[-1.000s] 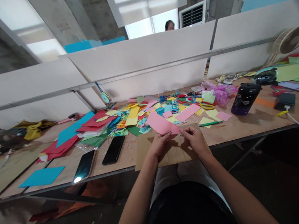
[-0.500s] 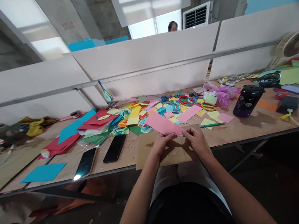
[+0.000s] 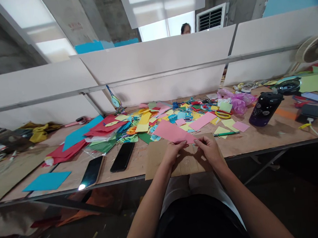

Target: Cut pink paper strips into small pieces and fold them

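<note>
My left hand point(image 3: 173, 152) and my right hand point(image 3: 208, 149) both pinch the near edge of a pink paper sheet point(image 3: 170, 131). The sheet slopes away from me over a brown cardboard piece point(image 3: 186, 161) lying at the table's front edge. The fingers of both hands are closed on the paper, thumbs close together near its lower corner. Beyond the sheet lies a heap of coloured paper scraps point(image 3: 159, 120).
Two dark phones point(image 3: 122, 156) point(image 3: 91, 172) lie left of the cardboard, one with a lit spot. A blue sheet point(image 3: 47, 181), red sheets point(image 3: 65, 151), yellow scissors point(image 3: 223, 114), a green pen point(image 3: 224, 133), a dark bottle point(image 3: 264, 108) and a fan point(image 3: 312, 49) stand around. A person shows behind the white partition point(image 3: 160, 61).
The view has drifted slightly. My hands stay on the pink paper in nearly the same place.
</note>
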Tool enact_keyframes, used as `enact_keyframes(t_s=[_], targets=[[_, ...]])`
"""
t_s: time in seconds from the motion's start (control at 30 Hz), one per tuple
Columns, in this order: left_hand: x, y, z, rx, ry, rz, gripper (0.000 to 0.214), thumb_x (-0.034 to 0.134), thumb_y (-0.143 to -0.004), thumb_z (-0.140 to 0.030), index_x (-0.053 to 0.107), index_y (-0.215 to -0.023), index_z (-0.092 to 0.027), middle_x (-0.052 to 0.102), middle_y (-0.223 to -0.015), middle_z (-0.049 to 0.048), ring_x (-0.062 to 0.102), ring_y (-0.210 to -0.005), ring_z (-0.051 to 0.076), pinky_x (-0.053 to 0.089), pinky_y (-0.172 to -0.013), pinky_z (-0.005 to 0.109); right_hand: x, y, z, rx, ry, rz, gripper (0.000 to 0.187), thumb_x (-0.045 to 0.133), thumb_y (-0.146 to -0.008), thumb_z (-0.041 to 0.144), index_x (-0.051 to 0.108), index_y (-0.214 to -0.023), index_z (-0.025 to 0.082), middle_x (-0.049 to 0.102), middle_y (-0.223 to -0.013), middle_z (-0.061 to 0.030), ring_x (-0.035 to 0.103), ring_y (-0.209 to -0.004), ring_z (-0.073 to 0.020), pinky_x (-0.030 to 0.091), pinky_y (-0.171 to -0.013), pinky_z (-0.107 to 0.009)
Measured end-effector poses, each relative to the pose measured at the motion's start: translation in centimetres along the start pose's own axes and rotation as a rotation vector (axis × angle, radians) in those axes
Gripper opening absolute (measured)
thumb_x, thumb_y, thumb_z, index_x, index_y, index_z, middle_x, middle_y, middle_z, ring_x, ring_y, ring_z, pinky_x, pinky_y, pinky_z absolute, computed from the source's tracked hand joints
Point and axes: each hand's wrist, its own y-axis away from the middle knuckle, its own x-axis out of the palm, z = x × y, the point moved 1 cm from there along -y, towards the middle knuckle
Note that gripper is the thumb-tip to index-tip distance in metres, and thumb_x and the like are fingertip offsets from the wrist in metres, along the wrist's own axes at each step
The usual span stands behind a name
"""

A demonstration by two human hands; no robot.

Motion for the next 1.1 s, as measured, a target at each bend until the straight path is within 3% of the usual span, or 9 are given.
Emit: enact_keyframes(t_s=[0.17,0.33,0.57,0.73,0.9,1.1], targets=[[0.2,-0.1,0.3,-0.004,0.06,-0.014,0.034,0.09,-0.056,-0.038,0.078,-0.076,-0.014,0.077,-0.08,0.0114,0.069,-0.077,0.023,0.053,-0.073,0.033,0.1,0.0,0.0,0.0,0.072,0.034,0.036,0.071,-0.077,0.054,0.064,-0.07,0.019,0.06,-0.062,0.0002,0.052,-0.057,-0.0158,0.037,-0.053,-0.027],[0.1,-0.4,0.8,0.009,0.088,0.049,0.04,0.091,-0.055,-0.039,0.079,-0.084,-0.014,0.077,-0.088,0.0126,0.069,-0.081,0.022,0.053,-0.079,0.034,0.3,0.0,0.0,-0.02,0.191,0.079,0.033,0.071,-0.076,0.05,0.066,-0.07,0.018,0.06,-0.062,0.0006,0.053,-0.058,-0.0159,0.035,-0.05,-0.025],[0.1,-0.4,0.9,0.006,0.124,0.117,0.04,0.091,-0.058,-0.037,0.079,-0.088,-0.013,0.077,-0.094,0.0138,0.07,-0.087,0.024,0.054,-0.087,0.037,0.1,0.1,-0.2,0.025,0.127,0.081,0.033,0.071,-0.077,0.051,0.065,-0.068,0.019,0.06,-0.06,0.001,0.054,-0.054,-0.0158,0.036,-0.05,-0.026],[-0.2,-0.7,1.0,-0.006,0.119,0.025,0.04,0.091,-0.057,-0.038,0.078,-0.084,-0.012,0.077,-0.091,0.0137,0.069,-0.081,0.023,0.054,-0.078,0.035,-0.3,0.1,0.0,0.063,-0.02,0.036,0.037,0.075,-0.074,0.053,0.064,-0.066,0.019,0.057,-0.053,0.0018,0.049,-0.05,-0.0138,0.035,-0.051,-0.026],[-0.4,-0.7,0.9,-0.034,-0.013,0.009,0.041,0.088,-0.059,-0.046,0.078,-0.079,-0.011,0.076,-0.08,0.0143,0.067,-0.07,0.022,0.049,-0.064,0.032,-0.2,0.2,0.0,0.091,-0.112,-0.012,0.037,0.078,-0.072,0.052,0.064,-0.064,0.019,0.057,-0.053,0.0021,0.047,-0.049,-0.0123,0.034,-0.05,-0.026],[-0.6,-0.7,0.6,-0.024,0.055,-0.024,0.041,0.09,-0.058,-0.045,0.076,-0.077,-0.011,0.076,-0.079,0.0134,0.069,-0.073,0.022,0.05,-0.067,0.03,-1.4,-0.4,0.1,0.08,-0.21,-0.166,0.034,0.079,-0.069,0.048,0.06,-0.065,0.02,0.059,-0.061,0.0019,0.047,-0.051,-0.0113,0.036,-0.05,-0.025]])
